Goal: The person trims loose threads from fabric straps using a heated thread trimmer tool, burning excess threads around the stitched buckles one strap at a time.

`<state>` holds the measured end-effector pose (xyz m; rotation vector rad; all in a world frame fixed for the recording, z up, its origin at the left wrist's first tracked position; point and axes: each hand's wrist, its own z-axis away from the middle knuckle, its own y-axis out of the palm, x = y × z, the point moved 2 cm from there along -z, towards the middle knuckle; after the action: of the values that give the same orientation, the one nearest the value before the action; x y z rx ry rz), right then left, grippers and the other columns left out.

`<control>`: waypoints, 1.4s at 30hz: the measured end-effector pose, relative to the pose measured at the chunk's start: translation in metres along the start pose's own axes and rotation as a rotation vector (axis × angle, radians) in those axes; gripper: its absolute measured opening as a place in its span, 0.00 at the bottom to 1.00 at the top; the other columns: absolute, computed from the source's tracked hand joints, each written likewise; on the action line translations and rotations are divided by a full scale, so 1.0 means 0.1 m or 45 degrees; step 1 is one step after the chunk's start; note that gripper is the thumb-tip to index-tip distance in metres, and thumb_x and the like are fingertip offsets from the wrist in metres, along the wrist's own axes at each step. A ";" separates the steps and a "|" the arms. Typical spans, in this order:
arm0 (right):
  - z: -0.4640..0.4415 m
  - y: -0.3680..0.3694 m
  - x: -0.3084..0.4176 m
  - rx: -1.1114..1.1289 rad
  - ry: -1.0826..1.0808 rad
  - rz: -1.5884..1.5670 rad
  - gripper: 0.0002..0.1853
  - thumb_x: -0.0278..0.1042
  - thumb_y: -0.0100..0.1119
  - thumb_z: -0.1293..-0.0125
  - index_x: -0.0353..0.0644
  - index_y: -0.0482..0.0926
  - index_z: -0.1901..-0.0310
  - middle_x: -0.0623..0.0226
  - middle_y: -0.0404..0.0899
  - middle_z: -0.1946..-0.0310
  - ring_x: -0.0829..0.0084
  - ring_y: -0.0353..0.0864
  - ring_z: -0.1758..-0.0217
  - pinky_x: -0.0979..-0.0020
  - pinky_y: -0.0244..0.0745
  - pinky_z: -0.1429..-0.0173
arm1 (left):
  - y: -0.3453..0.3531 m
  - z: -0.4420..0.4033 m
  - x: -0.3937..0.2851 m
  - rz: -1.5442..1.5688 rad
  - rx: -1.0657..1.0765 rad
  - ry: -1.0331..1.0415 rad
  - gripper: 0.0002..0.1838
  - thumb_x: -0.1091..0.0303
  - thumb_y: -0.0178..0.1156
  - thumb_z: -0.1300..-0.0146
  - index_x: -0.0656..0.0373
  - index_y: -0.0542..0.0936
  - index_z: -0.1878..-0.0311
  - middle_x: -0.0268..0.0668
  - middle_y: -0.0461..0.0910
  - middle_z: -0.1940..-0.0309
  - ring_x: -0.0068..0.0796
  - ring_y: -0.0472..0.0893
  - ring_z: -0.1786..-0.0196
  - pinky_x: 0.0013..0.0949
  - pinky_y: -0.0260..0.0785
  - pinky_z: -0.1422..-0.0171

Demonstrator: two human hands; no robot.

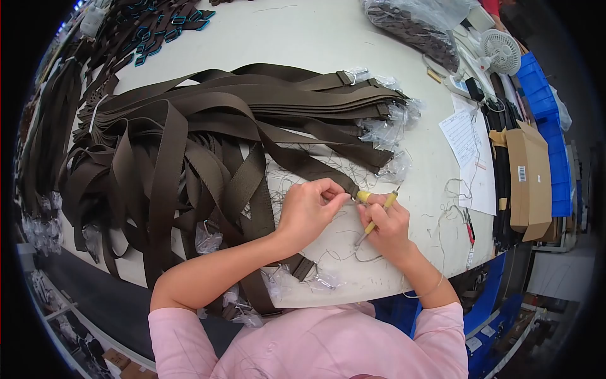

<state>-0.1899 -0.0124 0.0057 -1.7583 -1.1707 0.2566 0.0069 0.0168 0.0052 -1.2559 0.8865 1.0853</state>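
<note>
My left hand (312,210) is closed in a pinch near the end of a dark brown webbing strap (303,165); what lies between its fingertips is too small to make out. My right hand (386,224) is wrapped round a thin yellow-handled tool (390,201), which slants across the fingers with its tip up. Yellow wrapping (364,196) shows at the strap's end, between the two hands. Behind and to the left lies a large pile of brown straps (189,151), with clear plastic wrap (394,120) round the ends of several.
Loose threads (297,183) are scattered on the white table (315,38). At the right are written papers (467,139), red-and-black snips (470,227), a cardboard box (529,180), blue bins (549,126) and a white fan (500,52). A plastic bag (416,31) lies at the back.
</note>
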 end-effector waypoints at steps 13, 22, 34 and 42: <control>0.00 -0.03 -0.01 -0.025 -0.101 -0.020 0.12 0.24 0.74 0.45 0.41 0.76 0.68 0.63 0.86 0.62 0.61 0.86 0.62 0.64 0.83 0.63 | -0.12 0.04 0.01 -0.039 0.123 0.372 0.05 0.74 0.67 0.33 0.63 0.80 0.61 0.33 0.80 0.59 0.17 0.78 0.69 0.26 0.71 0.68; 0.02 -0.04 -0.02 -0.009 -0.092 -0.011 0.09 0.23 0.72 0.45 0.43 0.78 0.67 0.66 0.86 0.61 0.63 0.86 0.62 0.66 0.81 0.64 | -0.13 -0.08 0.15 0.746 0.263 -0.153 0.05 0.69 0.55 0.19 0.57 0.69 0.52 0.35 0.82 0.56 0.15 0.77 0.73 0.20 0.69 0.74; 0.05 -0.01 -0.05 0.024 -0.127 0.007 0.10 0.24 0.72 0.44 0.43 0.77 0.67 0.65 0.87 0.59 0.63 0.85 0.65 0.66 0.82 0.64 | -0.18 -0.06 -0.05 -0.146 0.337 0.112 0.03 0.73 0.57 0.25 0.61 0.73 0.56 0.35 0.78 0.74 0.24 0.73 0.72 0.31 0.67 0.65; 0.03 -0.02 -0.03 0.006 -0.119 -0.030 0.12 0.25 0.75 0.43 0.42 0.76 0.68 0.64 0.87 0.59 0.60 0.88 0.57 0.63 0.85 0.58 | -0.19 -0.13 -0.04 -0.195 0.415 0.129 0.01 0.75 0.56 0.28 0.60 0.74 0.58 0.37 0.78 0.75 0.30 0.74 0.73 0.35 0.68 0.64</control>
<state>-0.1943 -0.0134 0.0047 -1.7434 -1.2555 0.3303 0.0248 0.0036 0.0132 -1.0920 0.9829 0.7271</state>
